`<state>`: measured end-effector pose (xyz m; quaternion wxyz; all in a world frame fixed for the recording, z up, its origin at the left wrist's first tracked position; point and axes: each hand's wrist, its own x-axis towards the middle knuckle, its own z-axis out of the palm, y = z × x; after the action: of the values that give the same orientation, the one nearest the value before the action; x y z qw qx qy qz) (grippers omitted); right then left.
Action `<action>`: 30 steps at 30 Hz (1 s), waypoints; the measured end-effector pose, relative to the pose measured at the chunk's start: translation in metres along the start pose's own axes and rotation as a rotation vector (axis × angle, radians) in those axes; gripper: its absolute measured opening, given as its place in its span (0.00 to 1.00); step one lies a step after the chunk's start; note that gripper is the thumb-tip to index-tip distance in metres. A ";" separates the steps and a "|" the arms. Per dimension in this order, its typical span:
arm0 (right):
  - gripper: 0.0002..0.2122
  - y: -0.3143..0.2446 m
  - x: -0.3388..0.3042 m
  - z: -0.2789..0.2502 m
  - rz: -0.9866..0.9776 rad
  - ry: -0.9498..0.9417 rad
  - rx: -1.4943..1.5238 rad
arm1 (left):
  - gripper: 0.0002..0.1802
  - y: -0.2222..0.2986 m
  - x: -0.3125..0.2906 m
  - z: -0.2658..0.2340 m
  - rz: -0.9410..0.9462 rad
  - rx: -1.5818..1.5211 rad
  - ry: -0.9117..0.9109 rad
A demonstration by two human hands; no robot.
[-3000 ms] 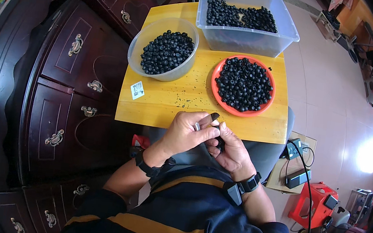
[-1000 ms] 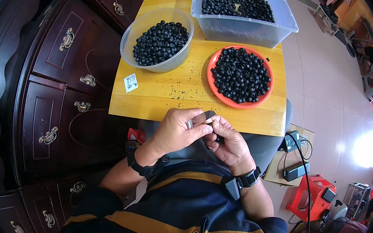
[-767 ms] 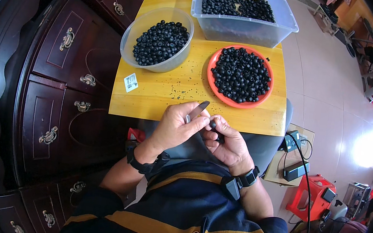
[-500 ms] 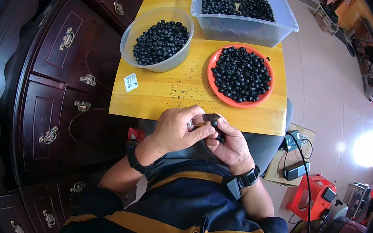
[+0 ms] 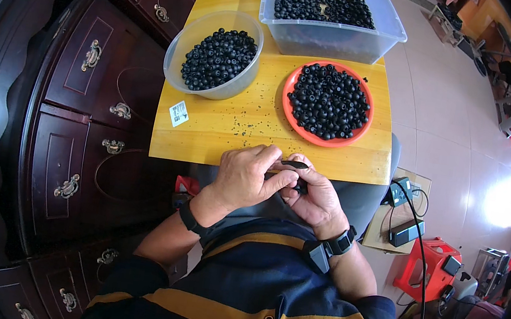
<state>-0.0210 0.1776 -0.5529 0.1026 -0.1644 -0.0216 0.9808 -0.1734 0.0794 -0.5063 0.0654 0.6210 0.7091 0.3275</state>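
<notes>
Both hands meet just in front of the table's near edge. My left hand (image 5: 242,176) is closed around a small knife with a dark blade (image 5: 295,164); its handle is mostly hidden by the fingers. The blade lies against the fingers of my right hand (image 5: 320,201). Curled in that right hand are small round black plastic pieces (image 5: 302,187), largely covered by thumb and fingers. Beyond the hands, an orange-red plate (image 5: 286,110) is heaped with similar black pieces, many with a hole in one end.
A round translucent tub (image 5: 174,54) of black pieces stands at the left of the yellow table (image 5: 206,144). Behind the plate is a rectangular clear bin (image 5: 327,44) with more. Black scraps (image 5: 250,127) and a white label (image 5: 179,114) lie on the tabletop. Dark drawers (image 5: 69,143) line the left.
The knife blade has tilted and now shows narrower, more edge-on. My left thumb has shifted slightly right, covering the black piece that showed between the hands.
</notes>
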 end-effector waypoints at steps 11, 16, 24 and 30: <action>0.05 0.001 -0.001 0.000 -0.010 0.042 0.011 | 0.22 0.001 0.004 -0.004 0.024 0.043 0.007; 0.05 0.002 -0.002 -0.002 0.002 0.058 0.029 | 0.21 0.001 0.003 -0.003 0.017 -0.017 0.020; 0.04 0.002 0.001 -0.004 0.003 0.009 0.040 | 0.22 -0.004 0.000 -0.001 -0.014 -0.001 -0.040; 0.03 0.002 0.003 -0.003 0.004 0.050 0.044 | 0.18 -0.007 -0.002 0.004 -0.004 -0.070 -0.006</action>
<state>-0.0233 0.1759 -0.5567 0.1048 -0.1868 0.0028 0.9768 -0.1771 0.0792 -0.5134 0.0898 0.6179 0.6982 0.3502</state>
